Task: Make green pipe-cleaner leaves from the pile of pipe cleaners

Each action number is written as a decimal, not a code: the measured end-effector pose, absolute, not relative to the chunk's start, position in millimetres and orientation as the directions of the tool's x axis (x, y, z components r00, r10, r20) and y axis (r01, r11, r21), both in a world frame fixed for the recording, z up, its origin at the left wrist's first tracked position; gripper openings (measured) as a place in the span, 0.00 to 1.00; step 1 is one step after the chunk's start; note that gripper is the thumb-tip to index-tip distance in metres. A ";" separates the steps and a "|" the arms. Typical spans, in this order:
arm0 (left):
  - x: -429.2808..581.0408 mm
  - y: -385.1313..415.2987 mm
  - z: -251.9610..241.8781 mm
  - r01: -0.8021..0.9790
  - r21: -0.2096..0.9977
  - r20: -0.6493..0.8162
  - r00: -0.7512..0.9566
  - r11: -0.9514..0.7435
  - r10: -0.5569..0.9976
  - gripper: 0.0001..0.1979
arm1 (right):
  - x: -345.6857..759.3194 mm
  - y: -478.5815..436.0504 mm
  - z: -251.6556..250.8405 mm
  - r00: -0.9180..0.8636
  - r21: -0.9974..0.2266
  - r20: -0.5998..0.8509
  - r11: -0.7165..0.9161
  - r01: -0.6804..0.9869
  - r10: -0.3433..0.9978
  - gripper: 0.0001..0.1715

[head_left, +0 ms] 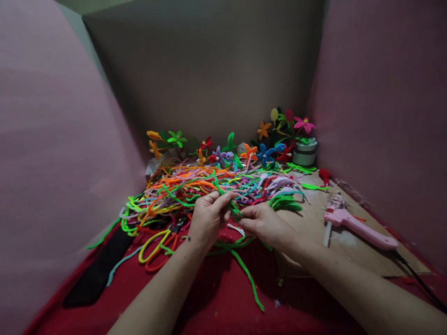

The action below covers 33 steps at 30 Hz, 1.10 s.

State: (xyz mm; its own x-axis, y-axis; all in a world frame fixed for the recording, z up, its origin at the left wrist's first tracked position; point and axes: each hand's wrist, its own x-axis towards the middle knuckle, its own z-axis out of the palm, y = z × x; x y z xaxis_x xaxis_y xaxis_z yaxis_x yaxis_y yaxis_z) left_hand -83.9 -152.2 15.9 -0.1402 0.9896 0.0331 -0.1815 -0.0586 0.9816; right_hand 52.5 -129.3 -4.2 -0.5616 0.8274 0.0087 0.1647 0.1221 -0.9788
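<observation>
Between my two hands a green pipe cleaner piece [223, 191] is held, its upper end pointing up and away. My left hand [210, 215] pinches it near the middle with thumb and fingers. Close by on the right, my right hand [266, 224] grips its lower end between thumb and forefinger. Behind the hands spreads a tangled heap of many-coloured pipe cleaners [185, 184]. A bundle of green loops [285, 203] lies just beyond my right hand. One long green pipe cleaner [248, 274] trails over the red cloth [213, 298] below the hands.
Scissors with yellow and orange handles [153, 246] lie left of my left hand, beside a black strip [101, 270]. A pink glue gun [359, 228] rests on a brown board [307, 228] at right. Pipe-cleaner flowers [266, 154] and a pale round container [305, 152] stand behind.
</observation>
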 end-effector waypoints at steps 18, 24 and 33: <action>-98.8 -146.0 21.1 -0.308 0.934 0.127 -0.192 -0.182 0.973 0.08 | 59.2 -127.2 -17.0 -0.782 -0.726 -0.161 -0.609 -0.320 0.603 0.13; -95.1 -148.2 23.5 -0.329 0.927 0.118 -0.197 -0.179 0.973 0.09 | 56.6 -127.3 -21.0 -0.796 -0.647 -0.219 -0.695 -0.314 0.564 0.08; -99.8 -147.0 22.7 -0.219 0.945 0.189 -0.243 -0.244 0.951 0.08 | 49.4 -134.4 -16.3 -0.717 -0.766 -0.237 -0.581 -0.277 0.655 0.10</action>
